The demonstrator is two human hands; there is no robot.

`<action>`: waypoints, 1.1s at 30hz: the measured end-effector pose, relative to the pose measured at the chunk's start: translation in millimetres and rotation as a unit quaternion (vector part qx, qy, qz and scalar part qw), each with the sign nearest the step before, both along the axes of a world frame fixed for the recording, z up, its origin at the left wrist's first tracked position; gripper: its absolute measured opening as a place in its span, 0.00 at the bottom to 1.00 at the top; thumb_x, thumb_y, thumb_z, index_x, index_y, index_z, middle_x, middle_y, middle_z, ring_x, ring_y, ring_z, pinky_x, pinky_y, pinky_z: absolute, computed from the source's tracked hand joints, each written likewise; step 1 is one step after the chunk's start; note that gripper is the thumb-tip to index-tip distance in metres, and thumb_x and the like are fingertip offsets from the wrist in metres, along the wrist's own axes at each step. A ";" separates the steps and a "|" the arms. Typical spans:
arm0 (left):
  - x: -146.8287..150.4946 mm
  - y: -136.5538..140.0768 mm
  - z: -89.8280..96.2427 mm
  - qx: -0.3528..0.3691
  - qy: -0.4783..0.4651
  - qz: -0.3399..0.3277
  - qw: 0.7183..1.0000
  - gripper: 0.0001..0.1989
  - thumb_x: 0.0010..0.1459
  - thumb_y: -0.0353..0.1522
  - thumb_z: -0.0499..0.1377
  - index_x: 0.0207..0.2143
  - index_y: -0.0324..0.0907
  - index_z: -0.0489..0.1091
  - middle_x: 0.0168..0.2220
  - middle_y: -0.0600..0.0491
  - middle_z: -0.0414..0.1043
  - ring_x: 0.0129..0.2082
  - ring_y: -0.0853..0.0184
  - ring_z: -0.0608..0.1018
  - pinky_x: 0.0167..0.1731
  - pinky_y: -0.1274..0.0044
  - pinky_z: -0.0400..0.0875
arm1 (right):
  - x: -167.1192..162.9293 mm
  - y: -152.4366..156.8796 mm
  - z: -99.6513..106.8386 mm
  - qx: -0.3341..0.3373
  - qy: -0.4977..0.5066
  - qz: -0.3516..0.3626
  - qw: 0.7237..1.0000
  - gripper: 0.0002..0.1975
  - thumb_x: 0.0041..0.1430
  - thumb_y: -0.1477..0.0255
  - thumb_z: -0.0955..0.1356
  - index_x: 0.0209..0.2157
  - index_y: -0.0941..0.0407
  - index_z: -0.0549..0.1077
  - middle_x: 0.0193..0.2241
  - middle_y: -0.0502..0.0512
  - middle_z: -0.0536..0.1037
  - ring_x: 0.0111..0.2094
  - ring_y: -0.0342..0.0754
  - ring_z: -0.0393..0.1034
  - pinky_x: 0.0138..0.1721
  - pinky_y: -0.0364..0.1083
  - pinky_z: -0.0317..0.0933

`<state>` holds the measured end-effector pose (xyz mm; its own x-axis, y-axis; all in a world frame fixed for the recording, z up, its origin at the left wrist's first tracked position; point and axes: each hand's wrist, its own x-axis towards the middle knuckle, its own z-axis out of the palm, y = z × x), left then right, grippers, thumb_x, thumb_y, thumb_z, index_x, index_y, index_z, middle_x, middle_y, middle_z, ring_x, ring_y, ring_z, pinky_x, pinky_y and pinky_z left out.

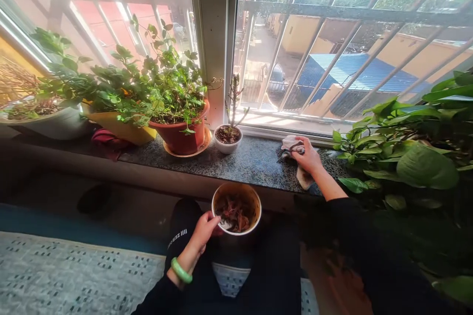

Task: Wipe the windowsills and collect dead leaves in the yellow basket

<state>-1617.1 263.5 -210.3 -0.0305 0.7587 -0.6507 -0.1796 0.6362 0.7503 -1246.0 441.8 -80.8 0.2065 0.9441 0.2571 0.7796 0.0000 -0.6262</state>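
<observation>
My left hand (204,231) grips the near left rim of a round tub (254,224), thumb over the edge. Inside the tub lie dry brownish leaves (240,214) and a bit of something white. My right hand (307,154) is closed on a whitish, stained cloth (290,143) on the dark stone windowsill (258,162), near the window frame. Part of the cloth hangs toward the sill's front edge beneath my wrist. A small white pot (228,146) with a thin, spiky plant stands on the sill left of the cloth.
Left along the sill stand a red-brown pot (181,135) on a saucer, a yellow planter (127,125) and a white planter (62,120). A dark red cloth (109,142) lies before the yellow one. A large leafy plant (424,162) crowds the right. Barred windows (332,54) rise behind.
</observation>
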 end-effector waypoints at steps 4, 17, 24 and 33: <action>-4.6 1.4 4.2 -0.004 -0.006 0.009 1.000 0.16 0.48 0.37 0.72 0.30 0.39 0.69 0.24 0.53 0.76 0.23 0.67 0.78 0.24 0.78 0.74 | -14.2 32.7 -28.9 0.017 -0.071 0.007 0.997 0.29 0.47 0.61 0.74 0.51 0.55 0.72 0.53 0.65 0.74 0.55 0.63 0.67 0.58 0.60 0.60; -11.2 2.8 21.0 -0.001 -0.024 0.010 1.000 0.14 0.50 0.33 0.71 0.34 0.36 0.71 0.28 0.49 0.78 0.23 0.68 0.79 0.24 0.78 0.76 | -146.3 -66.1 -16.3 -0.009 0.047 0.339 0.940 0.23 0.41 0.79 0.66 0.42 0.50 0.73 0.43 0.52 0.78 0.46 0.54 0.73 0.50 0.51 0.65; -16.4 3.5 15.7 -0.001 -0.023 0.006 1.000 0.13 0.50 0.32 0.71 0.33 0.37 0.70 0.27 0.51 0.77 0.23 0.67 0.79 0.24 0.77 0.76 | -104.7 -79.3 18.5 -0.052 0.131 0.330 0.934 0.24 0.44 0.77 0.64 0.46 0.51 0.73 0.48 0.51 0.79 0.47 0.52 0.74 0.50 0.49 0.66; -23.1 3.8 8.9 0.003 -0.021 0.024 0.999 0.16 0.49 0.37 0.71 0.32 0.40 0.67 0.27 0.50 0.79 0.24 0.67 0.80 0.24 0.78 0.76 | -71.6 37.7 -30.0 0.013 -0.036 0.153 0.987 0.21 0.44 0.74 0.66 0.44 0.52 0.71 0.50 0.59 0.78 0.53 0.58 0.72 0.57 0.57 0.64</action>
<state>-1640.2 267.3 -201.5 -0.0390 0.7616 -0.6469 -0.2408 0.6212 0.7457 -1317.6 479.5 -110.8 -0.1077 0.9520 0.2865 0.7834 0.2587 -0.5651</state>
